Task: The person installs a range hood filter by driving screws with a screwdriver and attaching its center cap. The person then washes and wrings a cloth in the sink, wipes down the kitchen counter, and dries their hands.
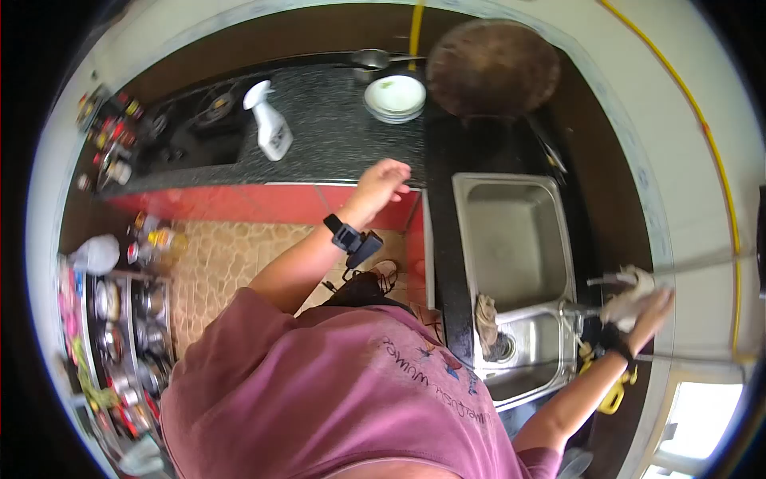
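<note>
My left hand (384, 184) hangs over the front edge of the dark counter, fingers loosely curled and apart, holding nothing. A white spray bottle (273, 132) and a stack of white plates (396, 97) stand on the counter beyond it; the top plate bears a green bit. At the far right, my right hand (650, 318) grips a pale cloth (626, 303) by the wall, behind the faucet (582, 311). Part of the cloth is blurred. Another cloth, greyish brown (486, 319), drapes over the edge of the smaller sink basin.
A steel double sink (467, 239) is set in the counter. A large round brown board or lid (493, 70) leans in the back corner, beside a small pan (371, 60). The stove (191, 132) is at left, above a pot rack (120, 319). A yellow bottle (613, 395) stands by the sink.
</note>
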Action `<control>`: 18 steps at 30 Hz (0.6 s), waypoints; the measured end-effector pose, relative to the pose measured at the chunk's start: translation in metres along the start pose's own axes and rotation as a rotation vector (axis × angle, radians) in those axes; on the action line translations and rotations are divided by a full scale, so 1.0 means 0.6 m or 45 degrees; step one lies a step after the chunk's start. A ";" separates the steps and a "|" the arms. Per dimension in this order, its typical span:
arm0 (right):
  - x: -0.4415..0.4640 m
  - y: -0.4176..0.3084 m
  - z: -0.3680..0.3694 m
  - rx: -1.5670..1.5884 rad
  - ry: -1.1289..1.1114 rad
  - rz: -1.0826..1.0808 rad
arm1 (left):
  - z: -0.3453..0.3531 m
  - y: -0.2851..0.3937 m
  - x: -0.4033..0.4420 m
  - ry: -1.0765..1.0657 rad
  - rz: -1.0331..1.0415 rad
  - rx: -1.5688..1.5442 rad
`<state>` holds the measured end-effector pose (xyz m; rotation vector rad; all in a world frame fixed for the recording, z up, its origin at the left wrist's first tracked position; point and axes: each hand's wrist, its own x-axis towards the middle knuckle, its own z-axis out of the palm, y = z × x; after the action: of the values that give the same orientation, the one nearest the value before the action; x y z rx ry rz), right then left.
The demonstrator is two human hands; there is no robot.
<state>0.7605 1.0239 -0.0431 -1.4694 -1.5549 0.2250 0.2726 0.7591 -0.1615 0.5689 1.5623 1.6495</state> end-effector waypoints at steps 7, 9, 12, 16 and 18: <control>-0.250 -0.002 -0.037 0.067 -0.029 0.170 | -0.325 -0.036 0.061 0.938 0.125 -0.084; -0.338 -0.012 -0.039 0.336 -0.111 0.456 | -0.424 -0.078 0.127 1.288 0.482 0.092; -0.451 -0.019 -0.035 0.442 -0.163 0.769 | -0.499 -0.028 0.136 1.457 0.080 0.894; -0.583 -0.039 0.004 0.218 -0.408 0.949 | -0.601 -0.070 0.221 1.000 0.220 0.469; -0.644 -0.051 0.039 0.216 -0.436 1.150 | -0.590 -0.057 0.227 0.639 0.396 0.132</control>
<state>0.6556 0.6976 -0.2252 -1.9734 -0.9733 1.1486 -0.0730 0.6424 -0.2715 0.4925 2.0056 2.0684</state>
